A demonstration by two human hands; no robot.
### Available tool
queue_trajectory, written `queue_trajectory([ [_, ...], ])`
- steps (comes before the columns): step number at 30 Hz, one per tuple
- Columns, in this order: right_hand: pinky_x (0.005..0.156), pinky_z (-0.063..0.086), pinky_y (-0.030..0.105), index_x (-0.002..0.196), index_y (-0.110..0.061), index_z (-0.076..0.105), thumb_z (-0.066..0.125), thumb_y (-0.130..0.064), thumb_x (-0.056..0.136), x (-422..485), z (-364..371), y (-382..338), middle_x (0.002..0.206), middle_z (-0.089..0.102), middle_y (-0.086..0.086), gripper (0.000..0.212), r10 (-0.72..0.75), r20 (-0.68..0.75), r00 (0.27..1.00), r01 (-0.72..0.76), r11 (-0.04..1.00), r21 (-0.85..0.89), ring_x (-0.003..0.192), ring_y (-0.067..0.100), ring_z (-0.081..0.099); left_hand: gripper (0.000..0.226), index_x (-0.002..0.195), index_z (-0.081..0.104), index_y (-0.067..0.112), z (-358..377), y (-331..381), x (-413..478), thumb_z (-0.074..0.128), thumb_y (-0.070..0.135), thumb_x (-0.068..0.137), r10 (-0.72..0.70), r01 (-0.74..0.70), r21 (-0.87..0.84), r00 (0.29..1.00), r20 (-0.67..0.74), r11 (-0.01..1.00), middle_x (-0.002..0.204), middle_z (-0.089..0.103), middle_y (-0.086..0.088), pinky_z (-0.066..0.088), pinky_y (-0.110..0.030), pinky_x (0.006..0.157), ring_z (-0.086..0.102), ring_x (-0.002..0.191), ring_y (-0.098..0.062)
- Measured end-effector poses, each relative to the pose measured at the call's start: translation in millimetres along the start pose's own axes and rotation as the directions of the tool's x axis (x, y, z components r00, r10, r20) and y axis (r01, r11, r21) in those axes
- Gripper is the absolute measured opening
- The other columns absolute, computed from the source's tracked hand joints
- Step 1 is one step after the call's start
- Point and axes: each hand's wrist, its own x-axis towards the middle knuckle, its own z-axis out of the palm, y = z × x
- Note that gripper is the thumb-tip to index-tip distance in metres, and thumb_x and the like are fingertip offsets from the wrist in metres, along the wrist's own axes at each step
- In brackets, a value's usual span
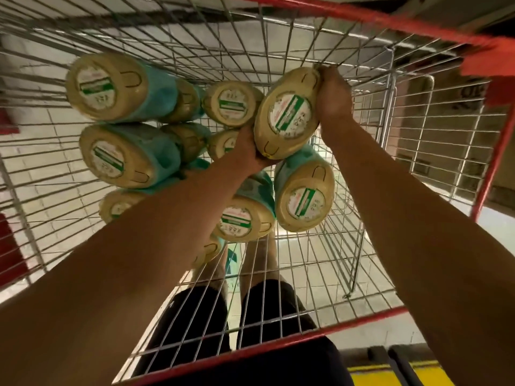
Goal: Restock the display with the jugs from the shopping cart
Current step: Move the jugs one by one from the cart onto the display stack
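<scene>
"Where could a hand pass inside the shopping cart (320,330)?"

"On the person's right. The wire floor (320,246) lies bare there, from the near red rim to the far side."

"And on the left?"

"Crowded. The jugs (125,157) sit lid against lid, with no gap between them for fingers."

"What hems in the held jug (287,112)?"

"The far wire wall (250,45) is just behind the right hand (333,93). Another jug's lid (305,201) is just below, near the left hand (248,149)."
</scene>
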Motion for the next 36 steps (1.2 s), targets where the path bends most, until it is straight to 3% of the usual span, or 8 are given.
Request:
queue_trajectory([
  [2, 0.070, 0.054, 0.018, 0.121, -0.017, 0.076, 0.041, -0.029, 0.110, -3, -1, 0, 0.092, 0.070, -0.004, 0.038, -0.050, -0.006, 0.999, 0.050, 0.996, -0.074, 0.086, 0.011, 0.066, 0.042, 0.122, 0.066, 0.016, -11, 2, -1, 0.046, 0.048, 0.106, -0.025, 0.028, 0.028, 0.996, -0.080, 0.999, 0.092, 0.079, -0.015, 0.063, -0.037, 0.061, 0.079, 0.074, -0.027],
  [6, 0.081, 0.050, 0.011, 0.137, -0.020, 0.067, 0.032, -0.022, 0.112, -27, -12, 5, 0.135, 0.068, 0.004, 0.043, -0.169, 0.021, 0.985, 0.170, 0.980, -0.099, 0.114, 0.012, 0.062, 0.059, 0.115, 0.069, 0.014, -30, 17, -14, 0.052, 0.066, 0.092, -0.033, 0.040, 0.119, 0.997, -0.064, 0.992, 0.118, 0.065, -0.018, 0.049, -0.038, 0.088, 0.058, 0.108, -0.036],
  [10, 0.090, 0.062, 0.041, 0.124, -0.007, 0.071, 0.034, -0.004, 0.105, -72, -25, 7, 0.119, 0.074, 0.013, 0.041, -0.201, 0.065, 0.977, 0.196, 0.978, 0.074, 0.110, 0.026, 0.071, 0.057, 0.109, 0.078, 0.021, -42, 34, -47, 0.061, 0.068, 0.082, -0.048, 0.054, 0.128, 0.998, -0.048, 0.990, 0.120, 0.073, -0.011, 0.045, -0.045, 0.107, 0.061, 0.117, -0.033],
  [14, 0.084, 0.060, 0.037, 0.130, -0.009, 0.066, 0.042, 0.004, 0.079, -130, -31, 2, 0.126, 0.068, 0.014, 0.058, -0.336, 0.122, 0.934, 0.329, 0.942, 0.072, 0.108, 0.027, 0.067, 0.061, 0.113, 0.080, 0.018, -49, 45, -92, 0.053, 0.067, 0.090, -0.043, 0.043, 0.073, 0.999, -0.004, 0.996, 0.125, 0.074, -0.017, 0.043, -0.062, 0.110, 0.061, 0.124, -0.043],
  [22, 0.083, 0.049, 0.013, 0.119, -0.019, 0.060, 0.060, 0.000, 0.077, -249, -52, -17, 0.120, 0.065, 0.010, 0.045, -0.652, 0.213, 0.727, 0.669, 0.743, -0.012, 0.102, 0.007, 0.062, 0.065, 0.141, 0.060, 0.016, -73, 56, -216, 0.027, 0.060, 0.106, -0.029, 0.006, 0.092, 0.968, 0.250, 0.996, 0.145, 0.059, -0.018, 0.040, -0.066, 0.111, 0.055, 0.135, -0.042],
  [25, 0.083, 0.050, 0.017, 0.108, -0.013, 0.059, 0.061, -0.006, 0.080, -295, -65, -13, 0.105, 0.068, -0.006, 0.029, -0.696, 0.191, 0.693, 0.705, 0.709, 0.026, 0.096, 0.010, 0.065, 0.069, 0.146, 0.054, 0.014, -77, 52, -263, 0.015, 0.057, 0.108, -0.013, -0.033, 0.163, 0.961, 0.277, 0.986, 0.141, 0.061, -0.017, 0.048, -0.059, 0.103, 0.062, 0.122, -0.037],
  [29, 0.081, 0.059, 0.040, 0.110, -0.007, 0.064, 0.067, -0.012, 0.091, -352, -89, 2, 0.102, 0.073, -0.001, 0.020, -0.729, 0.168, 0.663, 0.727, 0.681, 0.085, 0.097, 0.019, 0.071, 0.058, 0.112, 0.078, 0.013, -67, 44, -326, 0.047, 0.059, 0.093, 0.012, -0.094, 0.293, 0.963, 0.268, 0.951, 0.115, 0.077, -0.014, 0.064, -0.052, 0.075, 0.076, 0.098, -0.034],
  [36, 0.093, 0.060, 0.046, 0.121, -0.007, 0.073, 0.074, -0.011, 0.087, -429, -143, 40, 0.115, 0.077, 0.011, 0.033, -0.823, -0.012, 0.568, 0.789, 0.540, 0.294, 0.107, 0.032, 0.073, 0.059, 0.145, 0.057, 0.009, -27, 2, -385, 0.045, 0.051, 0.105, -0.067, -0.072, 0.500, 0.964, 0.256, 0.863, 0.145, 0.061, -0.017, 0.045, -0.057, 0.109, 0.058, 0.129, -0.038],
])
